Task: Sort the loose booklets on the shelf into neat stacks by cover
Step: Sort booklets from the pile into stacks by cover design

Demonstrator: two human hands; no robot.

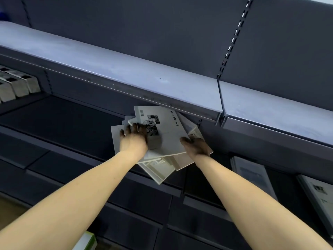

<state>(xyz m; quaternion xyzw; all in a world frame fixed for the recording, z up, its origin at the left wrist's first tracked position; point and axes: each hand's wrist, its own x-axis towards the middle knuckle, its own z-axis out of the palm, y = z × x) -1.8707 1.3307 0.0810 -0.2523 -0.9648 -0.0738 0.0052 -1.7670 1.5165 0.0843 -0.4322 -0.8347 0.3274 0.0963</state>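
Note:
A messy pile of several white booklets (169, 130) lies on the dark shelf (68, 121), partly overhanging its front edge. The top booklet has black printed text and a dark picture on its cover. My left hand (134, 139) lies on the pile's left side, fingers spread over the top cover and the booklets beneath. My right hand (196, 147) grips the pile's right edge, thumb on the top cover and fingers round a lower booklet (193, 133) with the same lettering. The far part of the pile is hidden under the upper shelf.
A grey upper shelf (126, 73) juts out just above the pile. Small grey boxes (16, 85) stand at the far left of the shelf. More booklets (255, 175) lie on the lower right shelf. A green-and-white object (86, 240) shows at the bottom edge.

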